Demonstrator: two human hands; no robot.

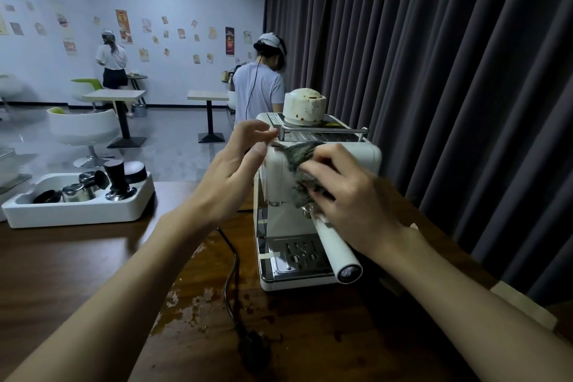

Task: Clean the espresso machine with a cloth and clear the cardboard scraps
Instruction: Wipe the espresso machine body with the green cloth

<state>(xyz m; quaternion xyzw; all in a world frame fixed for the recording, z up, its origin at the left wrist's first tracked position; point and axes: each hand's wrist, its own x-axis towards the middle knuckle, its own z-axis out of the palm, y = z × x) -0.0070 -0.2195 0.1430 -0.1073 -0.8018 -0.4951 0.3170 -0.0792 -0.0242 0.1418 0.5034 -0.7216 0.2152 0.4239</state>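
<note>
Wiping step: my right hand clutches the cloth against the espresso machine's front, near the table's right edge. Left hand, fingers relaxed, steadies its side. Next likely needs firm downward strokes.

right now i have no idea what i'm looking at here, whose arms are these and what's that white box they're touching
There is one picture, taken by a camera worn on a person's head and looking forward and down. The two bare arms are the wearer's own; no robot is involved. The white box is an espresso machine standing on a wooden table. The right hand holds a grey cloth against its upper front. The left hand is at the machine's upper left corner, fingers relaxed, holding nothing. A white handle sticks out from the machine's front. Also on the table are a black power cord and a white tray with a tamper.
</note>
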